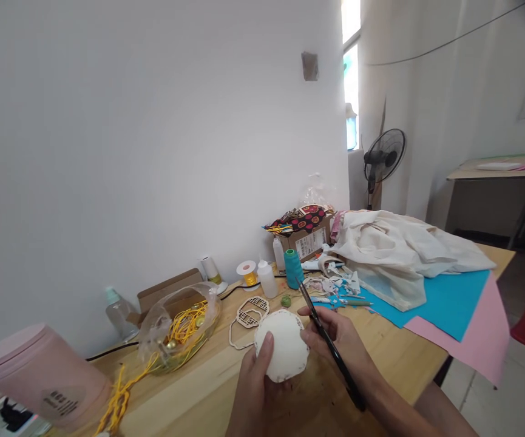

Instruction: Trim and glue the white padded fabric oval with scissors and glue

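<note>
My left hand holds a white rounded pad with a wavy, brown-flecked edge, thumb across its face. At the pad's right edge, the thumb and fingertips of my right hand pinch close against it. That same hand keeps black-handled scissors, seen edge-on, with their dark blades pointing up and away. Just behind the pad lie cut-out wooden frames with a lattice pattern. A small green ball sits beside them.
A teal thread cone, a squeeze bottle and a yellow spool stand behind. To the left are a bag of yellow cords and a pink canister. White cloth covers blue sheets at right.
</note>
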A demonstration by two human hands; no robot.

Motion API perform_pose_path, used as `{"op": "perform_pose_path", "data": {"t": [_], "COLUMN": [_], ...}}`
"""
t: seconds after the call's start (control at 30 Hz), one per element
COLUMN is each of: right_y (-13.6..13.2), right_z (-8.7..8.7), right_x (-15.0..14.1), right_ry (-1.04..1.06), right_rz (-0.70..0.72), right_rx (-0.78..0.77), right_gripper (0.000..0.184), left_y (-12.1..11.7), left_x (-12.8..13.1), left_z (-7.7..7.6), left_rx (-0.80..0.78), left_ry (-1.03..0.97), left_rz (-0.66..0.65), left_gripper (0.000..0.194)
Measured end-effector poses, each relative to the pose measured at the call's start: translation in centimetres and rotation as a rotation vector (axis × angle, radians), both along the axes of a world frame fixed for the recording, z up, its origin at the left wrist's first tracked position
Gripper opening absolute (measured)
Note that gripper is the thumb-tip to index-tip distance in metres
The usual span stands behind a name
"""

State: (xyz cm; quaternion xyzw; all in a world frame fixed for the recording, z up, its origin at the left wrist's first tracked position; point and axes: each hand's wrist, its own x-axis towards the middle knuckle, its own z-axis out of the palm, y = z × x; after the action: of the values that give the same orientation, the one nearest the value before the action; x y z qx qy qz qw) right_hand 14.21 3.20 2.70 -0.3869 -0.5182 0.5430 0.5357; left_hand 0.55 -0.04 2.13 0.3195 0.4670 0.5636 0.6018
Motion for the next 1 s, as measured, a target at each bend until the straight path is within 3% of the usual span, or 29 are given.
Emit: {"op": "perform_pose_path", "data": {"t": [0.07,0.17,0.3,0.4,0.5,0.63,0.7,0.77,0.83,1.0], "right_y": [0.0,0.0,-0.4,-0.8,-1.0,-0.8,-0.7,-0.7,-0.9,-0.7], "right_z": [-0.1,-0.5,-1.0,-1.5,-1.7,-1.4,-1.3,-1.4,-1.6,-1.8], "right_x": [-0.1,0.0,0.2,0.5,1.0,1.4,1.4,1.1,0.5,-0.6], "right_ry": [0.053,0.080,-0.050,-0.270,-0.408,-0.345,-0.267,-0.189,-0.112,-0.055], "right_rz": [-0.058,-0.152,-0.206,-0.301,-0.410,-0.469,-0.443,-0.393,-0.313,0.059], "right_rx": [-0.005,0.013,0.138,0.403,0.618,0.484,0.372,0.281,0.213,0.147], "right_gripper": [0.034,0.035,0.029,0.018,0.020,0.016,0.018,0.021,0.023,0.026], "left_y": [-0.2,-0.2,-0.1,0.2,0.5,0.6,0.3,0.0,-0.3,-0.3], "left_x": [0.3,0.5,0.1,-0.4,-0.9,-0.9,-0.5,0.0,0.5,1.1], "left_z": [0.1,-0.2,-0.8,-1.0,-1.3,-1.2,-0.9,-0.6,-0.5,-0.8], "left_rx": [0.040,0.045,-0.018,-0.092,-0.123,-0.071,-0.017,0.015,0.028,0.104], "left_ry": [-0.058,0.068,0.154,0.109,0.039,-0.058,-0.084,-0.103,-0.134,-0.154], "left_rz": [-0.085,-0.232,-0.338,-0.340,-0.269,-0.200,-0.224,-0.281,-0.325,-0.186], "left_gripper": [0.034,0.032,0.039,0.041,0.039,0.029,0.018,0.031,0.030,0.013]}}
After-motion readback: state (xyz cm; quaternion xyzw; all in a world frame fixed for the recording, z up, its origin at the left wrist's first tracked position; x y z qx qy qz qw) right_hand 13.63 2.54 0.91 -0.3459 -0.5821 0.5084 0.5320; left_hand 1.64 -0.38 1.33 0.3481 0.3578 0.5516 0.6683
